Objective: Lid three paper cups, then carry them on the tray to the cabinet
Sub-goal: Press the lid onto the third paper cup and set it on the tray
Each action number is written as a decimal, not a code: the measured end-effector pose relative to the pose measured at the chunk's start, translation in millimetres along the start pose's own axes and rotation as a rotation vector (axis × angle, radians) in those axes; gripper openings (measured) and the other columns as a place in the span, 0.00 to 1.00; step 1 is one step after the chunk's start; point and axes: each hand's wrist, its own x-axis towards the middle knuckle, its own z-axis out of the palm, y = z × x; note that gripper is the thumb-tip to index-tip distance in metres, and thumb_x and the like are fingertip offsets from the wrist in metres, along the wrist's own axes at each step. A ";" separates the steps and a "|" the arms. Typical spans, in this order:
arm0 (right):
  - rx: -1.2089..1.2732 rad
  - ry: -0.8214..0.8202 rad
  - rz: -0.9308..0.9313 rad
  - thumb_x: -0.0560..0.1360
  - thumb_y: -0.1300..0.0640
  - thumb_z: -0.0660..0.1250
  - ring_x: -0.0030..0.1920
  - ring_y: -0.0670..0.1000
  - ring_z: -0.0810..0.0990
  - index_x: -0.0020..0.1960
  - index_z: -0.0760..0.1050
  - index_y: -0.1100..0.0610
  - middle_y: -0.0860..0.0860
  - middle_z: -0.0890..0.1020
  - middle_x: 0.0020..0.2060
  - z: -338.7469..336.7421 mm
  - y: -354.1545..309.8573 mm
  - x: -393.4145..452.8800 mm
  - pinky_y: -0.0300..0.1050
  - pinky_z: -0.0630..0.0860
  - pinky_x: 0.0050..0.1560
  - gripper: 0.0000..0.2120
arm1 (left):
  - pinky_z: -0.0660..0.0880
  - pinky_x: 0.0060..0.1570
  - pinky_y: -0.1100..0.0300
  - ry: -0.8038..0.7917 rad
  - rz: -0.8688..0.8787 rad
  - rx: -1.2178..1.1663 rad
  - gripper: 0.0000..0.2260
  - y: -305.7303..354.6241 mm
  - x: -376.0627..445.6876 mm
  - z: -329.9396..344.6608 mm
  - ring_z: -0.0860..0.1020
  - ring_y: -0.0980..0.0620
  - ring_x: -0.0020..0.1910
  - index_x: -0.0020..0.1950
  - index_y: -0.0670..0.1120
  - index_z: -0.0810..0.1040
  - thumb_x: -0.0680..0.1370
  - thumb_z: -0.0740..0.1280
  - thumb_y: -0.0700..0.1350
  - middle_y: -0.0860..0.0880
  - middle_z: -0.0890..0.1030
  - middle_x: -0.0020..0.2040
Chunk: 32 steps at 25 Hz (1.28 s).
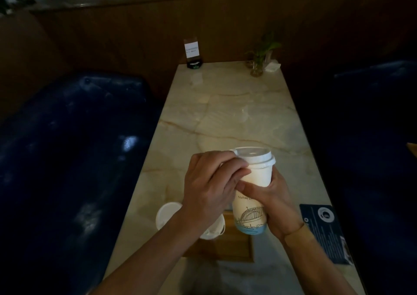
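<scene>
A white paper cup with a blue bridge drawing is held up above the table, tilted away from me. My right hand grips its body from the right. A white plastic lid sits on its rim, and my left hand presses on the lid's near left edge. Below my left forearm, a lidded white cup stands at the table's left edge, and another white lid shows beside it. The wooden tray lies under my hands, mostly hidden by my arms.
The marble table runs away from me between dark blue sofas. A dark card lies at the right edge. At the far end stand a sign holder, a small plant in a glass and a napkin.
</scene>
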 end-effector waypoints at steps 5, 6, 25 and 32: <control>0.126 -0.099 0.141 0.59 0.64 0.80 0.45 0.56 0.85 0.62 0.72 0.61 0.60 0.84 0.48 -1.2 -1.1 -0.7 0.49 0.83 0.43 0.34 | 0.75 0.46 0.53 -0.105 -0.004 -0.042 0.07 -7.3 -0.9 1.4 0.79 0.51 0.45 0.48 0.41 0.85 0.79 0.69 0.42 0.45 0.83 0.46; 0.102 -0.076 0.164 0.59 0.64 0.80 0.46 0.56 0.84 0.64 0.68 0.61 0.60 0.83 0.50 -1.1 -1.2 1.1 0.50 0.83 0.44 0.37 | 0.75 0.45 0.52 -0.115 -0.006 -0.026 0.07 -9.0 -0.5 2.4 0.79 0.51 0.44 0.47 0.40 0.85 0.78 0.69 0.41 0.45 0.83 0.46; -0.028 0.061 0.003 0.55 0.56 0.80 0.50 0.59 0.84 0.62 0.72 0.59 0.59 0.84 0.51 4.6 0.8 -4.2 0.55 0.83 0.48 0.38 | 0.78 0.46 0.55 0.021 -0.136 -0.081 0.09 -4.1 -0.2 1.2 0.77 0.57 0.50 0.49 0.47 0.80 0.77 0.71 0.51 0.49 0.84 0.47; -0.101 -0.055 0.078 0.56 0.61 0.80 0.46 0.48 0.85 0.65 0.65 0.57 0.52 0.85 0.48 -5.7 -1.3 2.5 0.43 0.82 0.43 0.41 | 0.79 0.43 0.54 -0.028 -0.173 -0.121 0.08 -11.9 -7.7 -3.6 0.78 0.56 0.46 0.47 0.46 0.81 0.74 0.73 0.50 0.49 0.83 0.44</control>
